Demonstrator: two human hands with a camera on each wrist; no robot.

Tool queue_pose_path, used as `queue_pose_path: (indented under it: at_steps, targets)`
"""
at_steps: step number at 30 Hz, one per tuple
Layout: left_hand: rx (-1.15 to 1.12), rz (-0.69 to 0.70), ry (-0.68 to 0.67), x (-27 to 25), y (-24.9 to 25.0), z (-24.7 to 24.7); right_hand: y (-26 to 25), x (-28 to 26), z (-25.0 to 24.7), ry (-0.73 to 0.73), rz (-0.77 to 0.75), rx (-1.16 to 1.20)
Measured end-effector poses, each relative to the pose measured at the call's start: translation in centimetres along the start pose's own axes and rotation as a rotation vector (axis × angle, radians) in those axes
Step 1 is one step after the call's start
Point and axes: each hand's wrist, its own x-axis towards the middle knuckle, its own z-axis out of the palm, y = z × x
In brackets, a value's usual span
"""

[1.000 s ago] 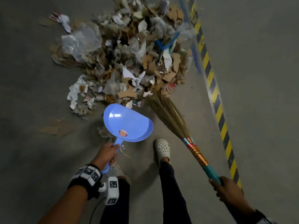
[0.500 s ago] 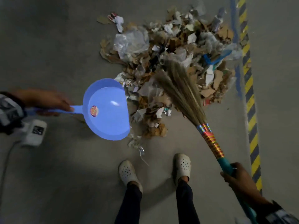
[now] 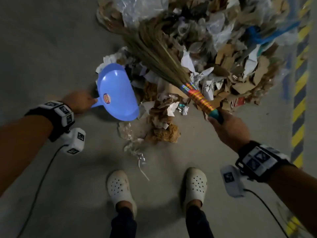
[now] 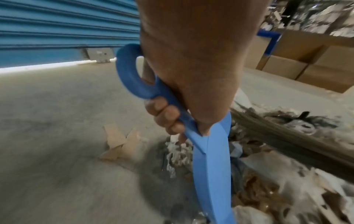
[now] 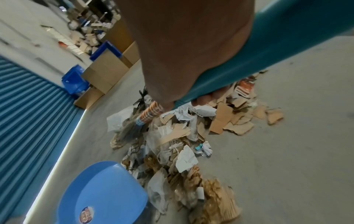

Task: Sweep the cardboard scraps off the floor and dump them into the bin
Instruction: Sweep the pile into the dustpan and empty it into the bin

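A big heap of cardboard scraps (image 3: 228,66), paper and plastic film lies on the grey floor ahead of my feet. My left hand (image 3: 80,102) grips the handle of a blue plastic dustpan (image 3: 116,95), whose open edge lies against the heap's left side. In the left wrist view my fingers (image 4: 166,115) curl round the dustpan handle (image 4: 134,75). My right hand (image 3: 228,127) holds the teal handle of a grass broom (image 3: 157,50), its bristles lying over the heap. The broom handle (image 5: 268,50) and dustpan (image 5: 103,192) also show in the right wrist view.
A yellow and black hazard stripe (image 3: 300,93) runs along the floor at right. A blue roller shutter (image 4: 57,30) stands at left, with cardboard boxes (image 5: 107,69) and blue crates (image 5: 74,80) along the wall. My two white clogs (image 3: 120,188) stand just behind the heap.
The dustpan has come in from the left and lower against the heap's edge. The broom has pushed further over the heap, and my right hand has slid up close to the broom's banded neck.
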Motion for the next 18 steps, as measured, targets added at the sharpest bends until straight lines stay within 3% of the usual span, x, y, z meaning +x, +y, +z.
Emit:
queue_pose_path:
  at_steps: [4,7,11,18]
  targets:
    - [0.066,0.045,0.024,3.7,0.8,3.2,2.9,4.1,3.7,-0.078,0.021,-0.102]
    - [0.069,0.065,0.002,5.9,1.1,3.5,6.2,3.0,5.4,-0.154,0.088,-0.136]
    - [0.107,0.153,-0.053,6.7,3.5,3.8,11.5,-3.6,5.7,-0.209,0.135,-0.112]
    - [0.099,0.306,-0.172,6.9,8.8,6.2,17.2,-15.9,2.9,-0.010,0.285,0.133]
